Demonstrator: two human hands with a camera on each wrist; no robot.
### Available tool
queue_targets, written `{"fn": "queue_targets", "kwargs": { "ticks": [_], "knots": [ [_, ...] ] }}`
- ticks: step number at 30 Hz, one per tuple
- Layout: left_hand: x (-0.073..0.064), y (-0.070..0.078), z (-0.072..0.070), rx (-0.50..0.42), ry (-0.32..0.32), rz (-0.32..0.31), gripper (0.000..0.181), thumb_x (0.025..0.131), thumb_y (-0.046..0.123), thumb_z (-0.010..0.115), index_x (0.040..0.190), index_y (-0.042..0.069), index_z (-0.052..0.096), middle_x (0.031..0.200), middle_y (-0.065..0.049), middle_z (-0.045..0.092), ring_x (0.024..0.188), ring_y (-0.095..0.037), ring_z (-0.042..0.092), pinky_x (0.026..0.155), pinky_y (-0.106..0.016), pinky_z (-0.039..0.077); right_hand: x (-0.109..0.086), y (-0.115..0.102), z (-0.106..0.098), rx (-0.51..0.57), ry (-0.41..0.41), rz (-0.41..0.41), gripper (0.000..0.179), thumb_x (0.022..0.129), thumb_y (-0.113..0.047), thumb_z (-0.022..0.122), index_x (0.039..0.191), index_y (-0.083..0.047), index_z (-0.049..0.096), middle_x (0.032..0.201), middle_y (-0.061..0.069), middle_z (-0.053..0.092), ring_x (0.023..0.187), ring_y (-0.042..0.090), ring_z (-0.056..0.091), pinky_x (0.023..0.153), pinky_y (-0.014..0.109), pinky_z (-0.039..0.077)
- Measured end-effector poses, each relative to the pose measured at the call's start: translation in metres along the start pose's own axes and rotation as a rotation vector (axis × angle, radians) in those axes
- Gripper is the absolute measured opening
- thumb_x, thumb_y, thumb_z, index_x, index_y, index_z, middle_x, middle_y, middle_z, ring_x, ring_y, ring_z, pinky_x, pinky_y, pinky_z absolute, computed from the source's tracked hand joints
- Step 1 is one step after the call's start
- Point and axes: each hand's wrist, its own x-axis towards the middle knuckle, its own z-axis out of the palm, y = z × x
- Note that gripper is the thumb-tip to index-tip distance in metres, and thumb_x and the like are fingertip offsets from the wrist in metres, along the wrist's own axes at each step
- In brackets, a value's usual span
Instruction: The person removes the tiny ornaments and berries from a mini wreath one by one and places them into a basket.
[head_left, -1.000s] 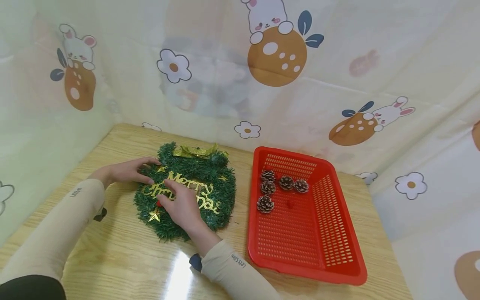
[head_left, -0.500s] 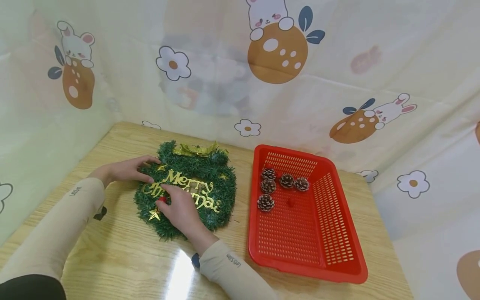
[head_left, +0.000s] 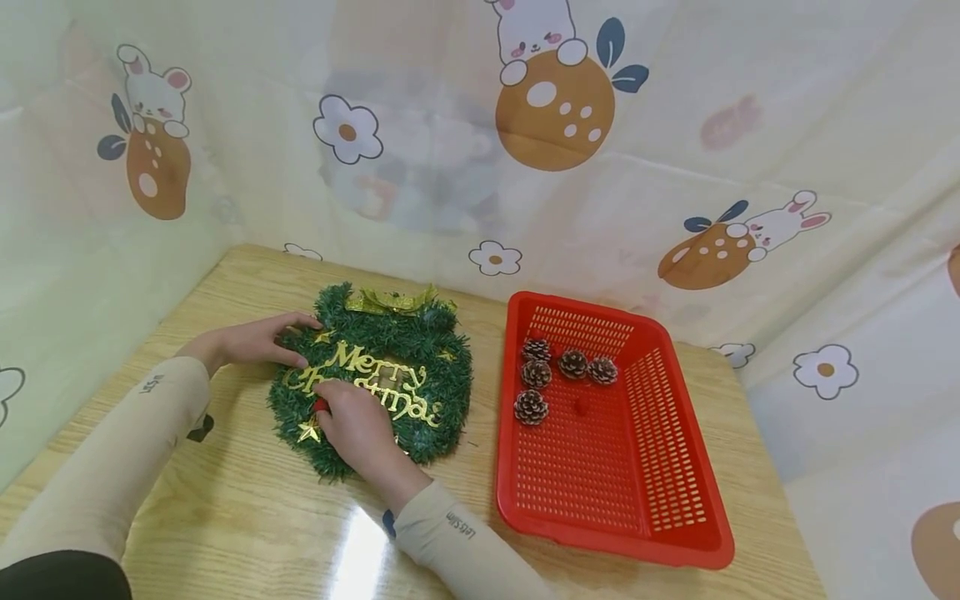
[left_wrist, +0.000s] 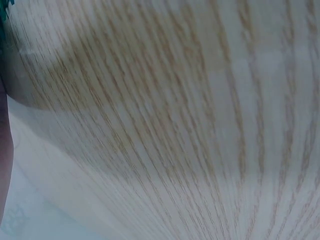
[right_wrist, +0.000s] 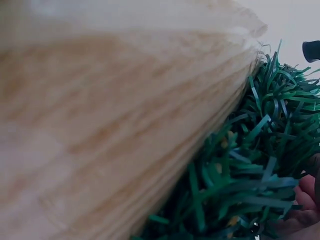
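A green tinsel Christmas wreath [head_left: 442, 417] lies on the table, with gold "Merry Christmas" lettering [head_left: 408, 406], gold stars and a gold bow [head_left: 390, 302] at its far side. My left hand [head_left: 258, 340] grips the wreath's left side between thumb and fingers. Over the lower left part is my right hand [head_left: 363, 425], its thumb and forefinger pinching a small red ball [head_left: 321, 406] down at the tinsel, just above a gold star [head_left: 308, 431]. My right fingertips are partly hidden. Green strands [right_wrist: 270, 115] fill the right side of the right wrist view, with curled fingers [right_wrist: 305, 195] at the edge.
Right of the wreath stands a red plastic basket [head_left: 611, 542]. Several pine cones [head_left: 531, 407] and a small red ball [head_left: 581, 407] lie in it. The wooden table [head_left: 247, 517] meets a patterned cloth [head_left: 435, 200] at the back and sides.
My right hand has shifted slightly down and its fingers have curled in closer over the red ball. My left hand and the wreath stay where they were.
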Motion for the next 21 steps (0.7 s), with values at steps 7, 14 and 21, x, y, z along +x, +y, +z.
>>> {"fn": "queue_targets", "kwargs": {
  "ticks": [7, 14, 21],
  "knots": [
    [-0.001, 0.003, 0.0, 0.006, 0.0, -0.003, 0.069, 0.083, 0.034, 0.067, 0.141, 0.018, 0.031, 0.146, -0.018, 0.027, 0.131, -0.045, 0.027, 0.099, -0.06, 0.03, 0.001, -0.001, -0.003, 0.008, 0.009, 0.005, 0.027, 0.09, -0.02, 0.06, 0.116, -0.021, 0.065, 0.112, -0.009, 0.065, 0.093, 0.005, 0.064, 0.067, 0.014, 0.049],
    [-0.001, 0.0, 0.001, 0.009, 0.003, -0.001, 0.068, 0.084, 0.035, 0.066, 0.141, 0.02, 0.031, 0.147, -0.017, 0.025, 0.131, -0.045, 0.026, 0.098, -0.061, 0.03, 0.004, 0.0, -0.01, 0.226, -0.002, 0.099, 0.028, 0.09, -0.019, 0.06, 0.118, -0.018, 0.064, 0.099, -0.004, 0.07, 0.05, 0.0, 0.047, 0.049, 0.011, 0.037],
    [0.0, 0.0, 0.0, 0.004, -0.002, 0.002, 0.068, 0.084, 0.035, 0.066, 0.14, 0.02, 0.032, 0.146, -0.017, 0.027, 0.131, -0.045, 0.027, 0.099, -0.061, 0.031, 0.005, -0.001, -0.022, 0.373, 0.034, 0.194, 0.03, 0.089, -0.022, 0.061, 0.119, -0.02, 0.063, 0.099, -0.005, 0.07, 0.037, 0.001, 0.036, 0.048, 0.017, 0.042]
  ]
}}
